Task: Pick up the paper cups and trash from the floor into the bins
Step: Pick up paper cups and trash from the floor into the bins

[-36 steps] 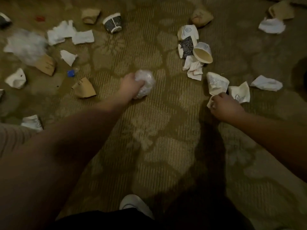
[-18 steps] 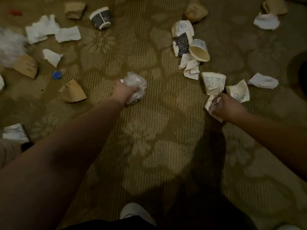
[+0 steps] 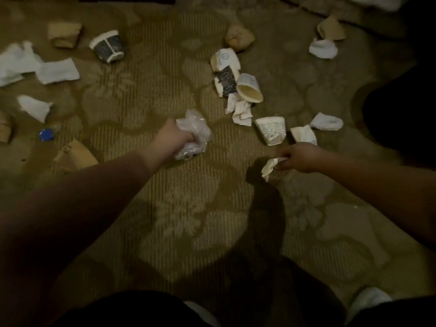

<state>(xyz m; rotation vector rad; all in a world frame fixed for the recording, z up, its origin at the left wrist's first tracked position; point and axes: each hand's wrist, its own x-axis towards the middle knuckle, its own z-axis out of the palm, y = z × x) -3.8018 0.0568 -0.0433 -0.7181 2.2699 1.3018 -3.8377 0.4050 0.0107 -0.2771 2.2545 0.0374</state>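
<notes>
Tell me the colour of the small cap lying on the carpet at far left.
Blue; the cap shows only in the head view.

Carpet [image 3: 188, 220] mid and near edge open; cups [image 3: 271, 131] crowd right-centre, paper scraps [image 3: 56, 72] block far-left.

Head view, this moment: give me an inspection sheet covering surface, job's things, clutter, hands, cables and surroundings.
Surface: patterned olive carpet, dimly lit.
Job's things: crumpled plastic wad in the left hand; crushed paper cup in the right hand; dark printed cup lying on its side upper left; white cups ahead of the right hand; no bin seen.
Clutter: white tissues, brown paper pieces, blue bottle cap, all scattered on the floor.
Hands: left hand grips the wad; right hand pinches the crushed cup.
Cables: nothing seen.
Surroundings: dark shape at right edge, unidentifiable; white shoe at bottom.
</notes>
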